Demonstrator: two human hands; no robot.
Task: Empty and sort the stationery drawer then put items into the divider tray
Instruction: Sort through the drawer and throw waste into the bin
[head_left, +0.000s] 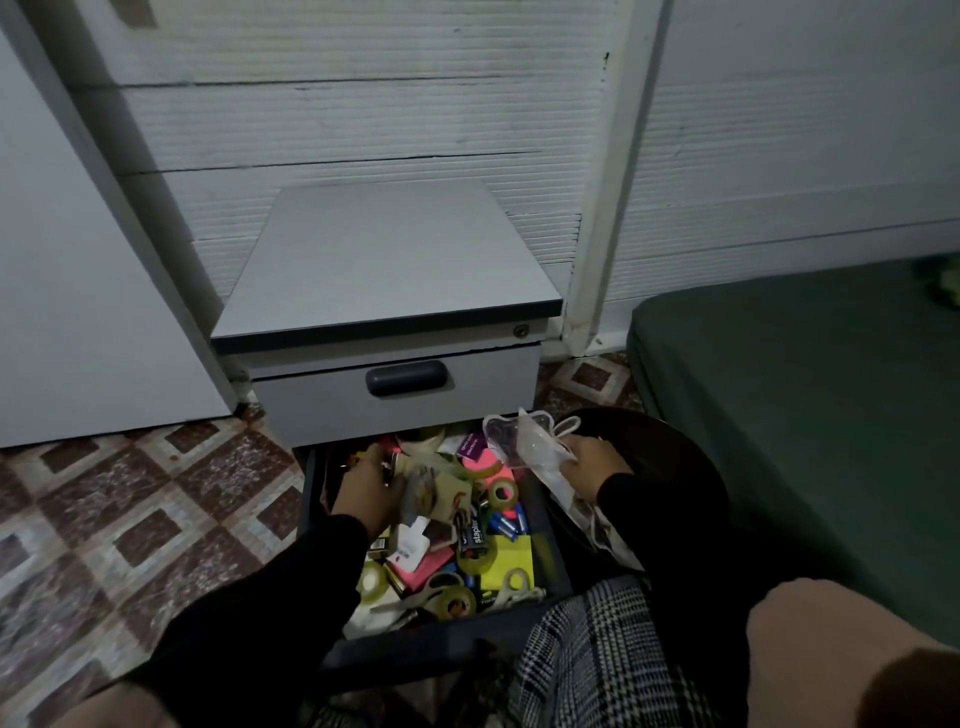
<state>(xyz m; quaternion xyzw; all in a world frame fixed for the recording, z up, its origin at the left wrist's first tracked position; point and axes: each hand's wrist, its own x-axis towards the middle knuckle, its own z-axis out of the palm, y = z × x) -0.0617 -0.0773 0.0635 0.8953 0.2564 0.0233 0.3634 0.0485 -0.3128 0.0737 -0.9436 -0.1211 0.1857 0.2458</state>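
Observation:
The lower drawer (306, 499) of a small grey cabinet (384, 275) stands pulled out, crammed with stationery: tape rolls (501, 492), pink and yellow sticky notes (506, 561), blue batteries (506, 525), a black staples box (475, 535). My left hand (366, 488) reaches into the drawer's left side, fingers curled round a small shiny item I cannot identify. My right hand (592, 462) grips a clear plastic bag (524, 441) at the drawer's right rim. No divider tray is in view.
The cabinet's upper drawer (395, 395) is closed, with a dark handle. A dark round object (670, 467) lies under my right arm. A green mattress (810, 415) fills the right side. Patterned tile floor (130, 493) lies left; my knees are at the bottom.

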